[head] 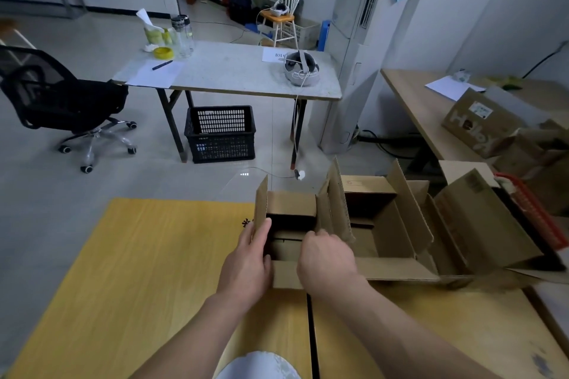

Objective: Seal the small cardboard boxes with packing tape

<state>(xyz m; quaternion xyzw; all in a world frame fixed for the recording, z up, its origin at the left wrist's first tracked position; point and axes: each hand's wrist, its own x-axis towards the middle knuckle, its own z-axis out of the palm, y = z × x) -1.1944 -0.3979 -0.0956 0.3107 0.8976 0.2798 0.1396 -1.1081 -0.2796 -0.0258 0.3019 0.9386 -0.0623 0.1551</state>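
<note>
Both forearms enter from the bottom edge. At frame centre, the small cardboard box [289, 240] is gripped: left hand [249, 258] on its left flap, right hand [326, 258] apparently pinching the right flap. Light, stiff, crushable; best held by walls.

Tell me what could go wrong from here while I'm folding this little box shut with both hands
1. The small box sits against the bigger open box; its upright right flap could catch on the neighbour's flap as it folds.
2. Both the left hand and right hand are on the flaps, and no tape is clearly in view, so the flaps may spring open when you reach for it.
3. The box straddles the gap between the two tabletops and might rock.
</note>
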